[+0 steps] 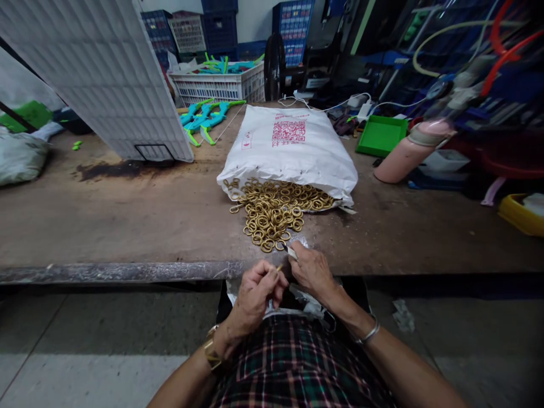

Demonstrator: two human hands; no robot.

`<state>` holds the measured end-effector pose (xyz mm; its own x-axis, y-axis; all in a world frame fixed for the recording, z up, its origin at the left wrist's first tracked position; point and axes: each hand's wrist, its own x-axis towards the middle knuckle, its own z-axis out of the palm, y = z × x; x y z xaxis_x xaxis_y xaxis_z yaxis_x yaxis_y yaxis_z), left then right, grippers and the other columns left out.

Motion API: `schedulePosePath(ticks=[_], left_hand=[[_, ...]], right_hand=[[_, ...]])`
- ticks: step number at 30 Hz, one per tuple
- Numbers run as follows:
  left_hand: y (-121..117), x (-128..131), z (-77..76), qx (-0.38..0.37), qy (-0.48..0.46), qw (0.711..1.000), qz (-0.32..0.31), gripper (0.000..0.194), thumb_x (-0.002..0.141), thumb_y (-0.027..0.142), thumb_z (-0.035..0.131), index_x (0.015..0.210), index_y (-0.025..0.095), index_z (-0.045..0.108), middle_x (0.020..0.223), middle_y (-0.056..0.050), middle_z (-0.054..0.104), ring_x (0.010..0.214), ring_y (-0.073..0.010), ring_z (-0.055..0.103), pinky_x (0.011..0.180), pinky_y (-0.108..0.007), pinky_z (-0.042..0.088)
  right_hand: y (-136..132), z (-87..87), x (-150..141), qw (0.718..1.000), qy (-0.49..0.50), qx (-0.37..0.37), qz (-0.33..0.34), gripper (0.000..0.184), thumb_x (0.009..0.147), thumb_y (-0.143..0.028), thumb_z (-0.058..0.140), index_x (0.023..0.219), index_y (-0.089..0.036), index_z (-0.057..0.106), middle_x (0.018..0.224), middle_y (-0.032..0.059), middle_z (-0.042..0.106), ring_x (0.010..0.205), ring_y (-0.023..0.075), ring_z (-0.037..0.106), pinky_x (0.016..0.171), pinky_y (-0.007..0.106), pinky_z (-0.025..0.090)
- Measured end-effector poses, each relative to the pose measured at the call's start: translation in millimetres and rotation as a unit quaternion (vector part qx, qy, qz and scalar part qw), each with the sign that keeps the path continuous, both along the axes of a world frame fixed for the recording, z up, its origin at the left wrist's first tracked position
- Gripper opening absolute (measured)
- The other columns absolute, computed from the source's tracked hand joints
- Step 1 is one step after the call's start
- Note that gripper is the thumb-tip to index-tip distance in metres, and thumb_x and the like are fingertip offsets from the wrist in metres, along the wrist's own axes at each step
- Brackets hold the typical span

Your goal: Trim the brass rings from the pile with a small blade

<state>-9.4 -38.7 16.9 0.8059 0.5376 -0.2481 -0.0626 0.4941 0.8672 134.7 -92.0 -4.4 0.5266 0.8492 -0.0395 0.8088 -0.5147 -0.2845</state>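
My left hand (pixel 258 290) is closed just off the table's front edge, pinching a gold-coloured ring (pixel 279 267) seen edge-on. Beside it, my right hand (pixel 313 271) is wrapped round a small tool (pixel 291 251) with a pale handle and a dark tip; its exact kind does not show. That tip points at the near end of a heap of gold-coloured rings (pixel 267 222). The heap spills from the mouth of a white woven sack (pixel 263 141) lying on its side, printed with a red square code.
The brown wooden table (pixel 178 226) bears a leaning white panel (pixel 127 85), turquoise toy bows (pixel 206 118), a green tray (pixel 382 136), a pink bottle (pixel 408 156) and a yellow container (pixel 521 215). Behind stand a white crate (pixel 216 88) and a dark fan (pixel 275 67).
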Motion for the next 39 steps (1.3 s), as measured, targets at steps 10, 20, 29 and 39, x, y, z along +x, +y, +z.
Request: schedulePosePath(ticks=[10, 20, 29, 39], left_hand=[[13, 3, -12.9, -0.176, 0.005, 0.983, 0.045, 0.030, 0.066, 0.030, 0.064, 0.089, 0.017, 0.051, 0.069, -0.001, 0.060, 0.049, -0.0088, 0.050, 0.039, -0.017, 0.033], [16, 4, -21.0, -0.189, 0.029, 0.980, 0.055, 0.029, 0.063, 0.035, 0.069, 0.070, 0.015, 0.050, 0.070, -0.001, 0.057, 0.059, -0.0105, 0.054, 0.042, -0.017, 0.036], [15, 7, -27.6, -0.022, 0.083, 0.995, 0.048, 0.037, 0.067, 0.049, 0.063, 0.072, 0.014, 0.052, 0.046, 0.007, 0.041, 0.037, -0.0029, 0.031, 0.036, -0.016, 0.023], [6, 8, -31.0, 0.067, 0.089, 0.983, 0.145, 0.033, 0.072, 0.046, 0.059, 0.077, 0.014, 0.057, 0.051, 0.003, 0.052, 0.042, -0.0049, 0.038, 0.041, -0.017, 0.027]], right_hand=[[24, -2.8, 2, 0.996, -0.011, -0.022, -0.084, 0.020, 0.084, -0.029, 0.041, 0.098, -0.020, 0.051, 0.091, 0.0093, 0.064, 0.075, 0.0203, 0.059, 0.059, 0.027, 0.031], [10, -9.9, 6, 0.993, 0.077, 0.084, 0.009, 0.016, 0.079, -0.018, 0.039, 0.089, -0.018, 0.051, 0.083, 0.0056, 0.060, 0.072, 0.0162, 0.054, 0.060, 0.025, 0.033], [0, 3.7, -17, 0.944, 0.256, 0.187, 0.094, 0.012, 0.082, -0.027, 0.041, 0.079, -0.021, 0.051, 0.066, -0.0011, 0.053, 0.060, 0.0119, 0.047, 0.059, 0.023, 0.034], [5, 1.8, -35, 0.742, 0.650, 0.130, -0.100, 0.033, 0.077, -0.051, 0.043, 0.066, -0.019, 0.043, 0.049, -0.0082, 0.039, 0.034, 0.0037, 0.021, 0.034, 0.019, 0.017]])
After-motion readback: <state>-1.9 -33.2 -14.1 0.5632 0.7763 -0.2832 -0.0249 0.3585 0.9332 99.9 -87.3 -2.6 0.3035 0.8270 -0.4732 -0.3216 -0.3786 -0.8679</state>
